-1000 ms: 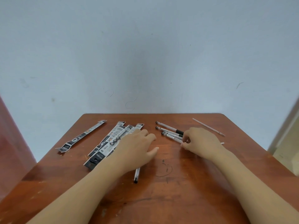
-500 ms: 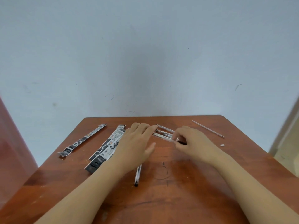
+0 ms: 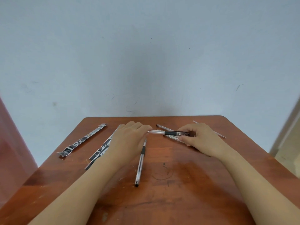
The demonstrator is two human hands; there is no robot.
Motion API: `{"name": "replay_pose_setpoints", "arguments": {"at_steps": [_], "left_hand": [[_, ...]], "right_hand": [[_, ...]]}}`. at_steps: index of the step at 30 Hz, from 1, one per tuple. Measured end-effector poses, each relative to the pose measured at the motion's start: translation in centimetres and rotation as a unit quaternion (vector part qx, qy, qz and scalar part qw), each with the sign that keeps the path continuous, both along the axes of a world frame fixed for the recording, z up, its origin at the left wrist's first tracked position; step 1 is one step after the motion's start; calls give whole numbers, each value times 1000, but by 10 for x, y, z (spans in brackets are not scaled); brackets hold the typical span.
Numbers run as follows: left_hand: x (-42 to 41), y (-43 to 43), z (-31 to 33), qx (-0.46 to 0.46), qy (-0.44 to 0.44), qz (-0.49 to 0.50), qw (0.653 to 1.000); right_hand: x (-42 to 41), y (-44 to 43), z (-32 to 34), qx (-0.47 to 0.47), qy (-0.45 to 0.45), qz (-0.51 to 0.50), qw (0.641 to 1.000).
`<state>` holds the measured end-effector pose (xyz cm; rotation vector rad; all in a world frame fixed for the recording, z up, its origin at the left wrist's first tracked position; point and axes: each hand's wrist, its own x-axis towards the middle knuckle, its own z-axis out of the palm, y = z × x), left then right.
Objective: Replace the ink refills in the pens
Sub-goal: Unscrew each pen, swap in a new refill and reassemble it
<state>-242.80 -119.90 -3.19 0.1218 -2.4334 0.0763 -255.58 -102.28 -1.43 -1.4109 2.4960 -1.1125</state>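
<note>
Right hand pinching a pen at its grip, left hand curled round its other end, spare pen on table

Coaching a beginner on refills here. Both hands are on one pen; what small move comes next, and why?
Probably twist the two ends opposite ways to unscrew the barrel: the left hand holds the clear end of the pen, and the right hand pinches its tip end beyond the black grip.

Surface: I observed a scuffed brown wooden table | centre: single pen lay flat | left: wrapper strip, stacked refill packs | far right: spare pens, thin refill.
</note>
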Motion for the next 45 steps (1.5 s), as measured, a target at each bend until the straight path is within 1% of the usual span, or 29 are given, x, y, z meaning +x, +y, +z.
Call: {"name": "replay_pose_setpoints", "arguments": {"at_steps": [3,5,9,14,20,23,28,30,34,36,40,45], "left_hand": [[2,-1,2,-20,6,19,1000],[2,0,2,-20,1,7,1000],[0,8,0,13,-35,-59,998],[2,11,0,51,-56,-85,993],[2,9,1,75,-62,-90,991],[4,7,3,76,-88,-85,990],[8,7,13,87,-144,-65,983],[9,6,15,107,-158,-63,980],[9,4,18,190,-187,-70,961],[9,4,18,223,-198,-77,951],[10,4,21,253,-211,-82,941],[10,7,24,315,-238,-107,912]], "right_hand": [[3,-1,1,-26,-33,7,999],[8,-4,-1,-44,-38,19,998],[14,-11,-8,-35,-11,45,998],[17,-13,-10,-38,-14,69,997],[19,-13,-8,-43,-11,90,995],[21,-13,-7,-37,2,99,994],[20,-11,-4,-24,0,103,994],[21,-11,-4,-21,-3,104,994],[23,-11,-2,-17,7,106,994],[24,-12,-2,-23,26,115,993],[24,-12,-2,-50,63,129,988],[26,-13,0,-17,52,145,988]]}}
